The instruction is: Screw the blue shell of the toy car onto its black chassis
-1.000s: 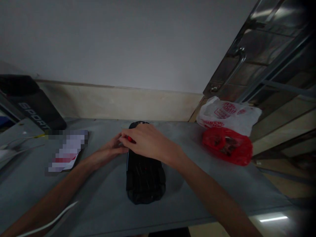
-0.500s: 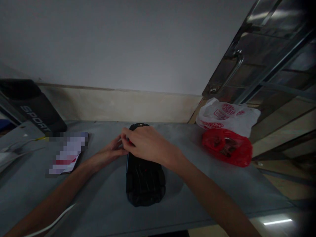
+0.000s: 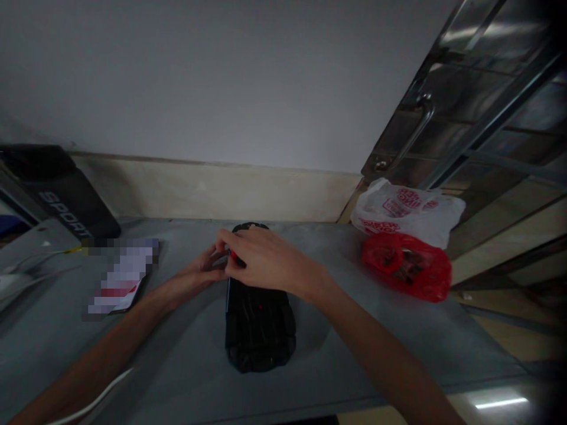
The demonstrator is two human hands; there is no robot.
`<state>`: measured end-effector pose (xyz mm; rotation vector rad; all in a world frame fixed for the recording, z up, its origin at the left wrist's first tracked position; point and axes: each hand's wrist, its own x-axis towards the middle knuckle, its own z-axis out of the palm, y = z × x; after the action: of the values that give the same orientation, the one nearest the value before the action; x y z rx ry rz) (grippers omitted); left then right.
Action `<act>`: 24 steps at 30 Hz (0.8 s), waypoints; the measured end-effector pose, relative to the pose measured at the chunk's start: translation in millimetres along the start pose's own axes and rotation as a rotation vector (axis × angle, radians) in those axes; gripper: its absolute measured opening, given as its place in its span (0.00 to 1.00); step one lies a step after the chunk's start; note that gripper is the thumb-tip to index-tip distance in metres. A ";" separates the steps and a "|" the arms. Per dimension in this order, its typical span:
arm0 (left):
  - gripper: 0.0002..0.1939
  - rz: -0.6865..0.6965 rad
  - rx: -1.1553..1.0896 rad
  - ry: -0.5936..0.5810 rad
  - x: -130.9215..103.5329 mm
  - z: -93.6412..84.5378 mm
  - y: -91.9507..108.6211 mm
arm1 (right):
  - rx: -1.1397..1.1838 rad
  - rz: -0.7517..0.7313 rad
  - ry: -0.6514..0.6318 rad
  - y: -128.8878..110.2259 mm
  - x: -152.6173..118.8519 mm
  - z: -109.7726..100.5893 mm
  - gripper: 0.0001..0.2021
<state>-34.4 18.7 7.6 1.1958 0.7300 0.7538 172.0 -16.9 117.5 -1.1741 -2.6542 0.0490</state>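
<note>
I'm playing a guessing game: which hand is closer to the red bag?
Right: the right hand is left of the red bag, over the black object. The left hand sits farther left.

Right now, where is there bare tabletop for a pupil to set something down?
Bare tabletop shows between the black object and red bag, behind the right forearm. Another patch lies behind the left forearm, right of the blurred-out flat item. Crowded: around the left hand and right hand.
</note>
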 end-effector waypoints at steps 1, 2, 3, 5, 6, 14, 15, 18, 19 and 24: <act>0.32 -0.001 0.007 -0.006 0.0 -0.4 -0.1 | 0.004 -0.008 -0.006 -0.5 0.8 0.4 0.13; 0.31 -0.004 0.013 -0.012 0.1 -0.6 -0.1 | -0.005 -0.001 -0.011 -1.4 1.7 1.0 0.12; 0.31 -0.006 0.017 -0.015 0.2 -0.7 -0.1 | -0.021 0.017 -0.016 -2.8 2.6 1.7 0.11; 0.33 -0.009 0.018 -0.016 0.7 -0.6 -0.3 | -0.063 0.060 -0.010 -7.0 3.7 3.0 0.14; 0.34 -0.008 0.016 -0.019 0.9 -0.3 -0.4 | -0.078 0.078 0.001 -9.3 3.7 3.5 0.16; 0.36 0.024 0.042 -0.054 1.4 -0.6 -1.7 | 0.009 -0.012 0.057 -7.4 2.8 8.7 0.16; 0.35 0.018 0.045 -0.057 1.6 -1.1 -2.3 | -0.001 -0.020 0.049 -5.9 3.5 9.7 0.16; 0.35 0.006 0.046 -0.050 2.3 -2.6 -3.9 | -0.069 0.020 0.047 -3.5 4.7 10.3 0.14; 0.36 0.009 0.046 -0.045 2.6 -3.2 -4.5 | -0.082 0.043 0.055 -3.2 4.5 9.7 0.14; 0.41 0.032 0.023 -0.067 4.3 -6.0 -6.5 | -0.017 0.020 0.042 -0.5 1.3 5.2 0.14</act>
<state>-36.2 24.1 -0.4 1.2503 0.6667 0.7298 169.6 -15.9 112.7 -1.1940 -2.6119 0.0049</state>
